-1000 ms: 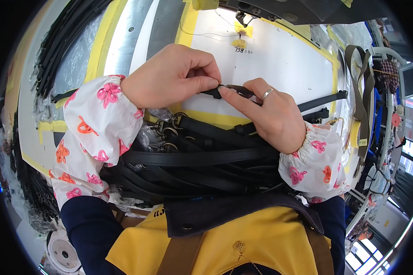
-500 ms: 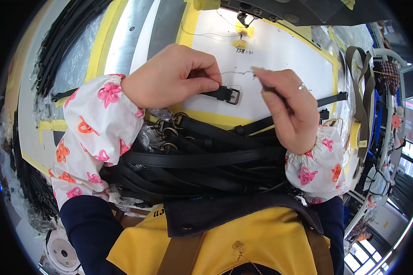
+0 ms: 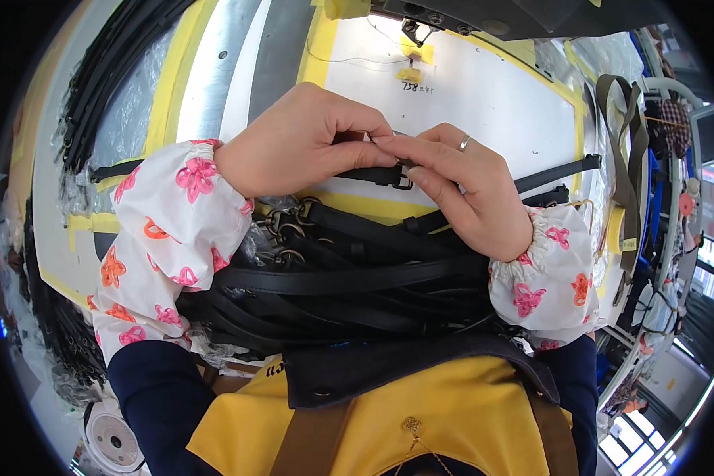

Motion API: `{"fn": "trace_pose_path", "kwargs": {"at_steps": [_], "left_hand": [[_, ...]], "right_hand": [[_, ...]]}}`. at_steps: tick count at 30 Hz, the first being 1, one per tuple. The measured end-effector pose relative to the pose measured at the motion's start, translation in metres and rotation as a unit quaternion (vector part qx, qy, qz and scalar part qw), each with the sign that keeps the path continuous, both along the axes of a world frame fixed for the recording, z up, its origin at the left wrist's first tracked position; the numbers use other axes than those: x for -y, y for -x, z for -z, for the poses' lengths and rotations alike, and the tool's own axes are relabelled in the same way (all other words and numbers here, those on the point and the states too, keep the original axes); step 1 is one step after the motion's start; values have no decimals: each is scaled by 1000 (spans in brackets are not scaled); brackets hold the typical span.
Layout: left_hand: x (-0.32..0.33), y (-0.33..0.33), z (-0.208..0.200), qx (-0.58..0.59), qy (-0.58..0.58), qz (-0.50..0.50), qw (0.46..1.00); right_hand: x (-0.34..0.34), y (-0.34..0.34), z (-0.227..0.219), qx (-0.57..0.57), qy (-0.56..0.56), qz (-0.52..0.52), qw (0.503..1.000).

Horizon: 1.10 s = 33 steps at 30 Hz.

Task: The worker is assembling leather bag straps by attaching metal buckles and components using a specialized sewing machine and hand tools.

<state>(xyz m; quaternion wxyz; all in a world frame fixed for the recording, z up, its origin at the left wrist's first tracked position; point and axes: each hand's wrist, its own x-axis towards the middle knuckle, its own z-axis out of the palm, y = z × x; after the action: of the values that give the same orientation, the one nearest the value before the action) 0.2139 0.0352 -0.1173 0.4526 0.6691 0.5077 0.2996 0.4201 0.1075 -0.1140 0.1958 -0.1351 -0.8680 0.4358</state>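
Note:
My left hand is closed in a pinch on a narrow black strap. Its small metal buckle sticks out under my fingers, partly covered. My right hand, with a ring on one finger, is closed as well, and its fingertips meet those of the left just above the buckle. Something thin and dark shows between its thumb and fingers; I cannot make out what it is. Just below both hands lies a pile of black straps with bronze-coloured metal rings.
Beyond my hands is a white work surface edged with yellow tape. A dark machine overhangs its far edge, with a thread trailing below. More black straps lie at far left; olive straps hang at right.
My right hand has moved left, its fingertips now against my left hand's. The pale thread that stretched between the hands is hidden now. The left hand keeps its pinch on the strap.

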Motion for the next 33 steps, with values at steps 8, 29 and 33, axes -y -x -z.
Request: {"fn": "trace_pose_path", "kwargs": {"at_steps": [8, 29, 33], "left_hand": [[-3, 5, 5, 58, 22, -50, 997], [-6, 47, -4, -381, -296, -125, 867], [-15, 84, -1, -403, -294, -211, 841]], "right_hand": [[-1, 1, -7, -1, -77, 22, 997], [-12, -5, -14, 122, 333, 130, 926], [-21, -5, -8, 119, 311, 139, 933]]}}
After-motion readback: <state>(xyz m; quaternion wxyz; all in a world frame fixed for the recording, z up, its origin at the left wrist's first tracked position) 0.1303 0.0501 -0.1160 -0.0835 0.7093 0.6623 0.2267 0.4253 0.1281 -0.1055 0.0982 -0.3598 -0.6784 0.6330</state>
